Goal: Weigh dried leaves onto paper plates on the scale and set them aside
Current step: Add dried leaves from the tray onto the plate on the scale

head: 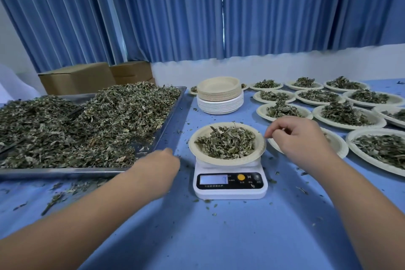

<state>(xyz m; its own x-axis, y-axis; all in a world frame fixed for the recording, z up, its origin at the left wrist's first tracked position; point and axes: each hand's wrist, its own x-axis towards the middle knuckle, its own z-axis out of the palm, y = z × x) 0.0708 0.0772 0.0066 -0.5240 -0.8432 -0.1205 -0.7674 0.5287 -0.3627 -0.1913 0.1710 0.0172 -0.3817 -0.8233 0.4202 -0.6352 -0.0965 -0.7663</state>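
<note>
One scale (230, 184), one leaf-filled plate (258, 149) on it, one metal tray (65, 172) heaped with dried leaves (87, 125), one stack of empty plates (220, 96), two cardboard boxes (76, 79), roughly thirteen filled plates (348, 116) aside.

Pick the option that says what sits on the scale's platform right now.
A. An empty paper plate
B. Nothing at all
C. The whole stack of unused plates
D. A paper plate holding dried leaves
D: the paper plate resting on the scale carries a heap of dried leaves.
</note>
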